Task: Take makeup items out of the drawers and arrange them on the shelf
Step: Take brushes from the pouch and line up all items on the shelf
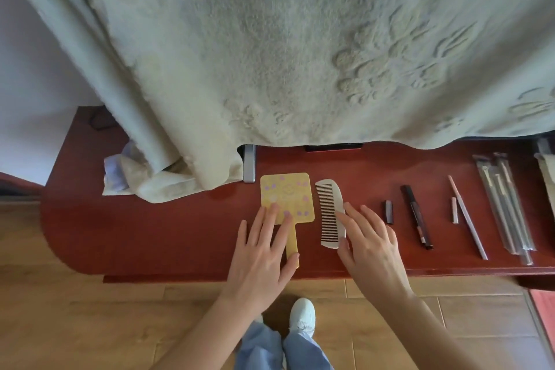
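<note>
- The left hand (261, 252) lies flat, its fingers straight and a little spread. The fingertips press the lower face of the yellow hand mirror (288, 192), and the thumb lies by the handle's end; nothing is gripped.
- The right hand (369, 243) has its fingers fanned wide. The forefinger tip touches the white comb (329, 210), which lies just left of those fingers and is not clasped.
- Mirror and comb lie side by side, just apart, on the red shelf (150, 234).
- Risk: the mirror's handle ends near the shelf's front edge, so a drag toward the person could tip it off. A leftward nudge of the comb could knock it against the mirror.
- Right of the right fingers lie a black cap (389, 212), a black pen (416, 216), a pink cap (455, 210), a pink pencil (467, 216) and clear packets (507, 204). A careless little finger might roll the black cap.
- Beyond both sets of fingertips a pale cloth (270, 54) hangs onto the shelf's back, limiting room there. Crumpled wrap (120, 171) sits well left of the left fingers.
</note>
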Demonstrator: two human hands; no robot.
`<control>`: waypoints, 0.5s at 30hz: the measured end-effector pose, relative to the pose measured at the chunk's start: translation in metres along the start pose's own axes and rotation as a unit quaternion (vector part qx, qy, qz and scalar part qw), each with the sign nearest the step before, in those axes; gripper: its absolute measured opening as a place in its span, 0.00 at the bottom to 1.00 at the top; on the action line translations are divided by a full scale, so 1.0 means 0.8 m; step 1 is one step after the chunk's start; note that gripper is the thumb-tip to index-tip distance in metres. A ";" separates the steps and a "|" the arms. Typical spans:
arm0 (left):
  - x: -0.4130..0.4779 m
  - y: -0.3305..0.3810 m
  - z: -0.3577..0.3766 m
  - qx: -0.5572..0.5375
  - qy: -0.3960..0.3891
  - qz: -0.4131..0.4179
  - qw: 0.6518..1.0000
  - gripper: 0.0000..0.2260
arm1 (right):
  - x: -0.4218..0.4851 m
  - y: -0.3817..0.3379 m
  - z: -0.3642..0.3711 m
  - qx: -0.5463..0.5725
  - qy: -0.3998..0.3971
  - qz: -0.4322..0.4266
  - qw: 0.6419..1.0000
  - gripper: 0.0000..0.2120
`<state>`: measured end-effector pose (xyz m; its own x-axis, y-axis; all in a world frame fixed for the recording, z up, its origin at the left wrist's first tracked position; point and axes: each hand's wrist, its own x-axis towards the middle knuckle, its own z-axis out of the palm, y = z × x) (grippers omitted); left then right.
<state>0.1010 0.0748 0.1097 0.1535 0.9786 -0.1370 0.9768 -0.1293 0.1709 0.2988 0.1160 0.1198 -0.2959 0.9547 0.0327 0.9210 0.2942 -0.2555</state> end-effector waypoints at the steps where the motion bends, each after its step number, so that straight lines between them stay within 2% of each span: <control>1: 0.001 -0.001 0.000 0.001 0.002 0.000 1.000 0.27 | 0.001 0.000 0.000 0.003 0.001 0.004 1.000 0.21; 15: 0.002 -0.006 0.000 -0.003 0.028 0.007 1.000 0.27 | 0.000 0.004 0.002 0.028 0.014 0.005 1.000 0.21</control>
<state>0.0968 0.0768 0.1088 0.1583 0.9842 -0.0796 0.9736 -0.1421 0.1784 0.3013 0.1168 0.1173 -0.2795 0.9584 0.0572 0.9080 0.2832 -0.3088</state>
